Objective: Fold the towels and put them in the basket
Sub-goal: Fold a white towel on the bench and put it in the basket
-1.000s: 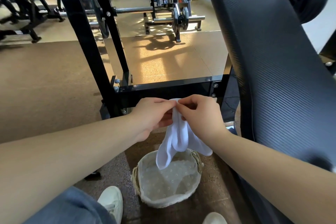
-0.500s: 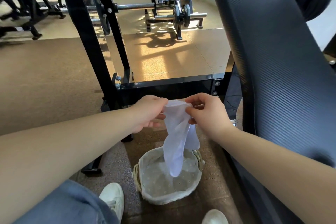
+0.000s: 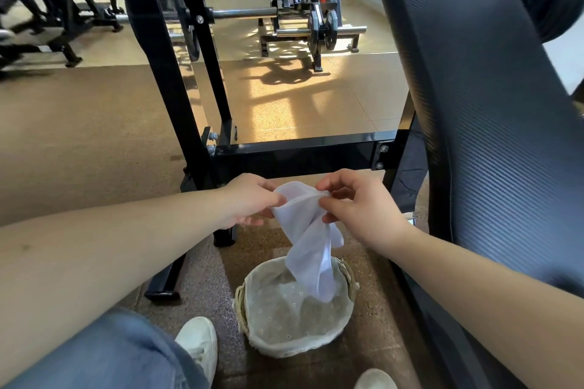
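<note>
Head view showed the left hand [image 3: 249, 199] and the right hand [image 3: 357, 205] close together in front of the body, each one pinching the upper edge of a small white towel [image 3: 311, 249] between thumb and fingers. The two hands were near but not touching, with a short piece of cloth stretched between them. Held in this way, by the top edge only, the towel hung freely down, so its own weight pulled the cloth long. I judge this was done to find an edge or the corners for a fold. The cloth was not flat; it hung bunched and twisted in long pleats, so the fold seemed to me not yet made. The lower tip of the towel hung in front of the round basket [image 3: 294, 350], which stood on the floor [image 3: 79, 136] below the hands, with a white shoe [image 3: 197, 341] just to its left. From this view I could not tell whether the tip touched the lining or was above it. The basket had a pale dotted lining, and no other towel was visible inside it. Its place under the hands looked practical, because a folded towel could go down into it with a short move. Behind the hands ran a black metal crossbar [image 3: 303, 151] of a gym frame, and on the right rose a large dark padded backrest [image 3: 474, 104].
</note>
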`<control>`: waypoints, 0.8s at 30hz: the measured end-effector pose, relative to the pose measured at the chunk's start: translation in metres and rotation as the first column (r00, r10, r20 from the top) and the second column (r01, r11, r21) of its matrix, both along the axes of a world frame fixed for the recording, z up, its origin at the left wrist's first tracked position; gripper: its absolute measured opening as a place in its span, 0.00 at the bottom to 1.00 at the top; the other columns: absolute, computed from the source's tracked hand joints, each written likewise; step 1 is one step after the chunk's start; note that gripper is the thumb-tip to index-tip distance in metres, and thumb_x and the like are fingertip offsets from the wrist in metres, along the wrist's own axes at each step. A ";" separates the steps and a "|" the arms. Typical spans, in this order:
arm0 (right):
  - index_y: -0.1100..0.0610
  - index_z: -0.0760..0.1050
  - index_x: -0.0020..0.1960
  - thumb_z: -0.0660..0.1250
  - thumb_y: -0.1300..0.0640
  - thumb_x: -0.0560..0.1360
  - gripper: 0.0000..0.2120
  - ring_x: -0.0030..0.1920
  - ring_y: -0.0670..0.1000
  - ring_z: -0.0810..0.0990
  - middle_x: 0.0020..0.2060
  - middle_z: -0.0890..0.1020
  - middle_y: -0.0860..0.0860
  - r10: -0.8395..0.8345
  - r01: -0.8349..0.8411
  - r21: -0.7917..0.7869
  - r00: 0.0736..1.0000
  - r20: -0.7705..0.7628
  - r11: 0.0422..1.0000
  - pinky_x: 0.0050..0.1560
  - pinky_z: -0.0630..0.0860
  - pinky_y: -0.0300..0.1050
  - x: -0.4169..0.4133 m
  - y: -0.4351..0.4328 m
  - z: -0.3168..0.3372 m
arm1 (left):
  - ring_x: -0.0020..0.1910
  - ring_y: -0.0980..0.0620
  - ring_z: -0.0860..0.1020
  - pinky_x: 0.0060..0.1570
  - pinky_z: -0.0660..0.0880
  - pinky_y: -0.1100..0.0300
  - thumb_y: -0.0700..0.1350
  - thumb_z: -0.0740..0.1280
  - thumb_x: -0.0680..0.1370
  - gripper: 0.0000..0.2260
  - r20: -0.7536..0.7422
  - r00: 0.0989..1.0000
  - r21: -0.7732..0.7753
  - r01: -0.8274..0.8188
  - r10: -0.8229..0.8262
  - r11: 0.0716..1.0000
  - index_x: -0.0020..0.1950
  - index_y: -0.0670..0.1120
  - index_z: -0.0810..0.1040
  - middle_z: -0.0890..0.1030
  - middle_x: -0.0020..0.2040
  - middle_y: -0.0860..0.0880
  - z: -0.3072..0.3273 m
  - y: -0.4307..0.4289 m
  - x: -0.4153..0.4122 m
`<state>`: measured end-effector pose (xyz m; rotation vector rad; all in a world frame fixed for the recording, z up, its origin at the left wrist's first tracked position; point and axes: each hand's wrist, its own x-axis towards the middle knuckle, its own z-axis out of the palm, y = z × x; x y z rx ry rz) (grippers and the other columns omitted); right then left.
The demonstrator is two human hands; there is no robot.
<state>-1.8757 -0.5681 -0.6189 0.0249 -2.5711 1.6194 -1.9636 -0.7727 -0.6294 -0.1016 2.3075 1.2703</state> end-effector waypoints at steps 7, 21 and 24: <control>0.51 0.81 0.59 0.66 0.64 0.78 0.13 0.45 0.50 0.84 0.48 0.84 0.46 -0.072 0.050 0.392 0.996 0.044 0.918 0.51 0.83 0.49 -0.002 0.009 -0.009 | 0.36 0.54 0.85 0.33 0.81 0.61 0.41 0.72 0.75 0.06 -0.189 0.982 -0.138 -0.029 0.003 0.990 0.50 0.50 0.85 0.86 0.40 0.48 0.007 -0.003 -0.002; 0.47 0.78 0.47 0.64 0.55 0.80 0.06 0.38 0.50 0.83 0.39 0.83 0.48 -0.113 0.051 0.386 0.984 0.140 0.921 0.40 0.82 0.50 -0.010 0.029 -0.019 | 0.36 0.50 0.86 0.39 0.84 0.56 0.40 0.60 0.77 0.15 -0.300 0.915 -0.201 0.214 -0.268 0.956 0.48 0.57 0.83 0.80 0.53 0.53 0.025 0.001 0.002; 0.46 0.75 0.50 0.62 0.52 0.82 0.05 0.43 0.53 0.83 0.43 0.82 0.51 -0.090 0.051 0.239 0.984 0.154 0.970 0.43 0.84 0.53 -0.008 0.026 -0.021 | 0.49 0.44 0.84 0.43 0.85 0.51 0.37 0.57 0.79 0.18 -0.169 0.960 -0.042 0.219 -0.223 0.975 0.54 0.52 0.83 0.77 0.59 0.49 0.026 0.002 0.004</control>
